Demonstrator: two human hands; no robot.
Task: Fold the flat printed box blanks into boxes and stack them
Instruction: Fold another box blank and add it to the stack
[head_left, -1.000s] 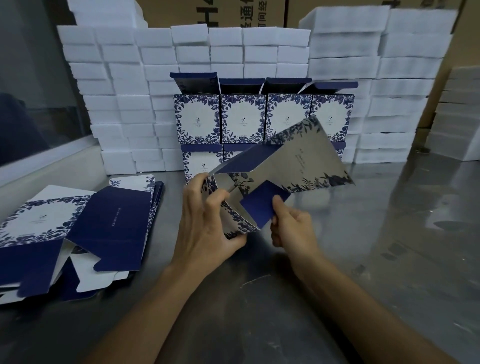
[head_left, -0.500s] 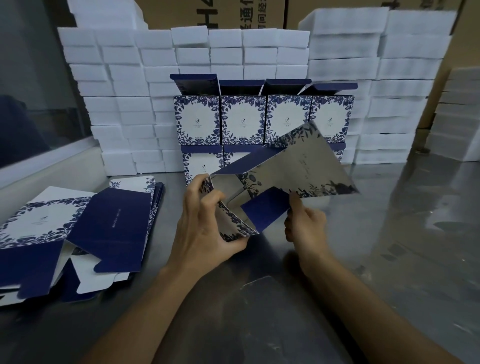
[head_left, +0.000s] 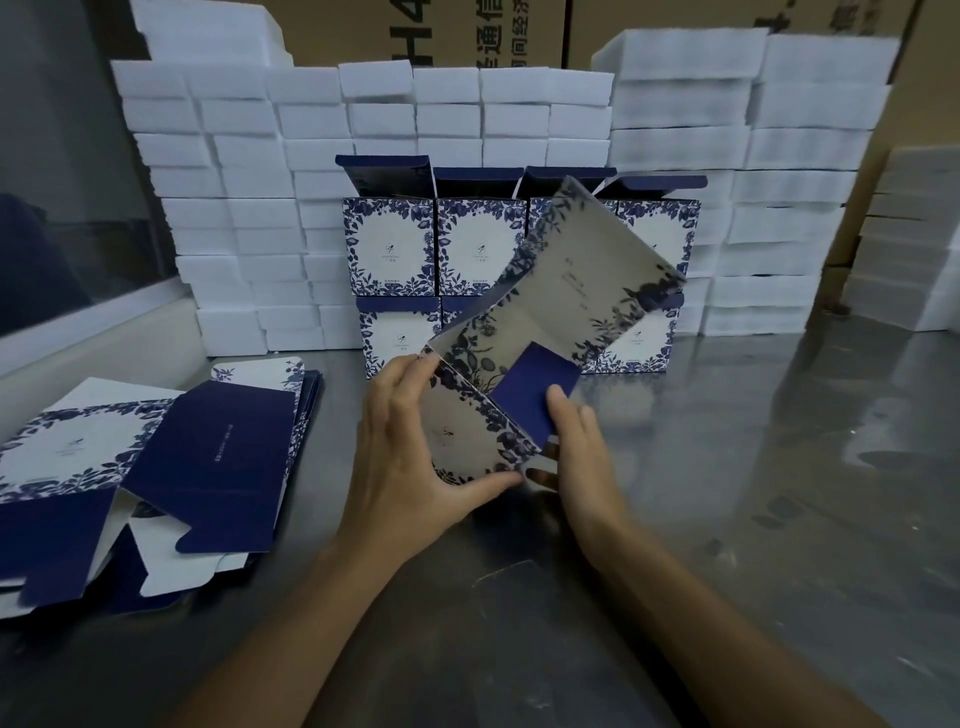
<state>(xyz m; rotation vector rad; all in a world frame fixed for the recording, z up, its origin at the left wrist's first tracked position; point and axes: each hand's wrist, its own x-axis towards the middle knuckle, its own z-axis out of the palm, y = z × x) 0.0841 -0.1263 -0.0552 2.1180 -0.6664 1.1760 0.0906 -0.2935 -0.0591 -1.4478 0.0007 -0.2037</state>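
Steel table (head_left: 779, 519) under everything, foam blocks (head_left: 234, 218) walled up behind; now the fingers: left hand (head_left: 410, 457) wraps the box (head_left: 545, 332), fingers over the top edge, thumb pinching the lower corner; right hand (head_left: 576, 447) pinches the navy flap (head_left: 535, 389), thumb on its face, fingers tucked beneath; the box itself hangs half-formed above the table, tilted up to the right; light, springy card by the look of it, glossy and likely slick, best held at creases and corners so panels don't buckle; flat blanks (head_left: 130, 467) wait on the left, well apart; finished boxes (head_left: 478, 244) stacked two high just behind, close enough for that raised panel to clip them.
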